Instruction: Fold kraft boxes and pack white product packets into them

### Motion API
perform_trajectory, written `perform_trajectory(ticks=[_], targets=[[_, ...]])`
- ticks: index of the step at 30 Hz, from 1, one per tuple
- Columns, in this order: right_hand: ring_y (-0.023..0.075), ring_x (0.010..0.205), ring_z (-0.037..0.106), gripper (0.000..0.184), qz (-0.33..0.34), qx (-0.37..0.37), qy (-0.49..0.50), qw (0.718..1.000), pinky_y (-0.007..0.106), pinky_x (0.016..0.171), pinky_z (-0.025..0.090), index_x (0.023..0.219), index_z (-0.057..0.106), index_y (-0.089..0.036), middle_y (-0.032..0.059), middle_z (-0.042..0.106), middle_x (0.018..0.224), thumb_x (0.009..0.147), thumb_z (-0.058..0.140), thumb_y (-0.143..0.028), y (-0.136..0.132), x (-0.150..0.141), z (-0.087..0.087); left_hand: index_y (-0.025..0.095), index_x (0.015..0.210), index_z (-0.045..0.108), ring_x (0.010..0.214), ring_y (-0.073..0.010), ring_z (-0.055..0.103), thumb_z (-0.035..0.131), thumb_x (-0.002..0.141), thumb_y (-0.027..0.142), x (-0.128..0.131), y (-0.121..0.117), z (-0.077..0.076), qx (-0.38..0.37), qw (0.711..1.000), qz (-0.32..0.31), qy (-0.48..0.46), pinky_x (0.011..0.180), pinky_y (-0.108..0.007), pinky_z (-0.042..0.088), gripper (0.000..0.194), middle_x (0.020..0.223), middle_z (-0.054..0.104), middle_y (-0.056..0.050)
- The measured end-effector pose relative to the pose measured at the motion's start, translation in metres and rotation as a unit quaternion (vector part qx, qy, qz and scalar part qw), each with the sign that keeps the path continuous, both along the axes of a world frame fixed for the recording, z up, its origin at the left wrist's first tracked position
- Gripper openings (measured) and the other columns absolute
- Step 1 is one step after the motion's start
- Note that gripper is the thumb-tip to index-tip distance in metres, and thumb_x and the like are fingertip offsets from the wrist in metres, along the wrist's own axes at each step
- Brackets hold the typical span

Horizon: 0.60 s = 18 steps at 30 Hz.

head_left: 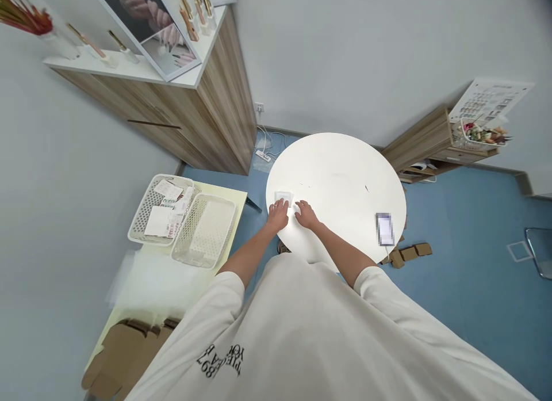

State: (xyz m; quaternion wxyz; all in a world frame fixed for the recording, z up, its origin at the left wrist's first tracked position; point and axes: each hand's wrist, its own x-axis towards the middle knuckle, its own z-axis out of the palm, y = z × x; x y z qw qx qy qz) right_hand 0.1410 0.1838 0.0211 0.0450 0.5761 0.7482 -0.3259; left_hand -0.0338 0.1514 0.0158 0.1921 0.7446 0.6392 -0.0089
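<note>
A small, flat white packet (283, 195) lies at the left side of the round white table (336, 174). My left hand (278, 213) rests on the near edge of the packet, fingers slightly apart and pressing down rather than wrapped around it. Just right of the packet, my right hand (306, 214) is on the tabletop with its fingers loosely bent and apart. Nothing shows in its grasp. What is printed on the packet is too small to read.
A phone-like device (384, 229) with a cable lies at the table's right edge. On the left side table, one white basket (142, 217) holds papers and packets beside another basket (207, 234). Brown cardboard (123, 355) lies nearer me. A wooden cabinet (228, 102) stands behind.
</note>
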Motion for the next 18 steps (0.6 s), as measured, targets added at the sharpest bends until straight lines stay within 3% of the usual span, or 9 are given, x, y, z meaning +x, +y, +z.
perform_trajectory(ticks=[8, 18], targets=[[0.0291, 0.141, 0.042, 0.053, 0.009, 0.048, 0.037, 0.998, 0.042, 0.112, 0.040, 0.151, 0.046, -0.017, 0.0144, 0.040, 0.158, 0.098, 0.045, -0.026, -0.048, 0.047, 0.013, 0.014, 0.157, 0.035, 0.150, -0.0335, 0.031, 0.046, 0.092, 0.014, 0.041, -0.056, 0.017, 0.030, 0.999, 0.025, 0.000, 0.118, -0.050, 0.028, 0.066, 0.164, 0.031, -0.019], [0.0281, 0.139, 0.044, 0.051, 0.057, 0.065, 0.054, 0.995, 0.041, 0.114, 0.038, 0.148, 0.049, -0.015, 0.0145, 0.044, 0.155, 0.099, 0.044, -0.026, -0.138, 0.090, 0.027, 0.016, 0.157, 0.033, 0.150, -0.0328, 0.031, 0.043, 0.098, 0.026, 0.089, -0.163, 0.035, 0.028, 0.998, 0.061, -0.002, 0.119, -0.049, 0.028, 0.061, 0.165, 0.030, -0.018]])
